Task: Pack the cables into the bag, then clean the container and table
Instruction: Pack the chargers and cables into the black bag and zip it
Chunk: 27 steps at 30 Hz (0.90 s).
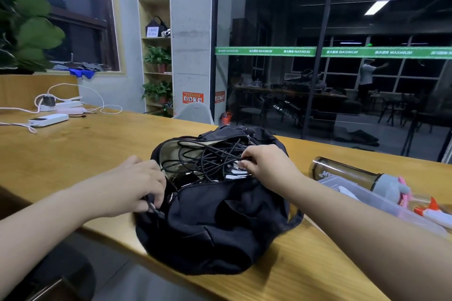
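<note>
Both hands (137, 186) apparently grip cables (208, 159).

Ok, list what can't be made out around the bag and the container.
All in the head view:
- Black bag interior: the tangled cables hide what lies under them.
- Left hand fingertips: curled round a cable at the bag's rim, out of sight.
- Clear container: cut off by the right edge; contents unclear.
- Spray bottle: cut off by the same edge.
- Bottle label: too blurred to read.
</note>
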Available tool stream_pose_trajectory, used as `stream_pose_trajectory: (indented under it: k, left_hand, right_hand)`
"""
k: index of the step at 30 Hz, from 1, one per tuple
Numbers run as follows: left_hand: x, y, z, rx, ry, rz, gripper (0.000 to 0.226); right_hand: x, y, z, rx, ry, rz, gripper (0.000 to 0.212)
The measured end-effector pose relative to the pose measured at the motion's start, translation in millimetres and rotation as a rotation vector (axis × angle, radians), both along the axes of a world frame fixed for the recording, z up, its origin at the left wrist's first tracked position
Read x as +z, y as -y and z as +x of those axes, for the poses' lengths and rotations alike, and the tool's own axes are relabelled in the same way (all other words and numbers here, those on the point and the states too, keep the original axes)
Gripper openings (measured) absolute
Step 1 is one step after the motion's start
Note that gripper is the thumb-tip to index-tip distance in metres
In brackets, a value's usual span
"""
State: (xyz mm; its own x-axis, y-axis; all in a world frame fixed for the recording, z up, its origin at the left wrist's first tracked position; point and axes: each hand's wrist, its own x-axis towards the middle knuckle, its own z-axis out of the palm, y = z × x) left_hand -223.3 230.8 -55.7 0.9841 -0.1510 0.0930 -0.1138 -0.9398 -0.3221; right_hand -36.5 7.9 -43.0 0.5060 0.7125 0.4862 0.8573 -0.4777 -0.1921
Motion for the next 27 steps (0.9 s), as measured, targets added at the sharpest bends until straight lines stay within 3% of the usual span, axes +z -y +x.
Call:
stream_pose_trajectory:
  k: [6, 12, 17, 23, 27]
  left_hand:
    - [6, -9, 8, -0.112, -0.027, -0.341, 0.01]
    - [12, -11, 9, -0.139, -0.039, -0.367, 0.025]
    - [28, 0, 7, -0.188, 0.289, -0.369, 0.052]
    - [21, 38, 41, -0.164, 0.544, -0.28, 0.033]
    - [9, 60, 68, -0.088, 0.605, -0.433, 0.042]
  right_hand:
    - [-1, -5, -1, 0.029, -0.033, 0.043, 0.025]
    - [-4, -6, 2, 0.032, -0.075, 0.056, 0.024]
    - [-7, -7, 7, 0.025, -0.117, 0.082, 0.027]
    - [-16, -19, 3, 0.137, -0.022, 0.057, 0.025]
    - [-23, -25, 0, 0.309, -0.038, 0.006, 0.021]
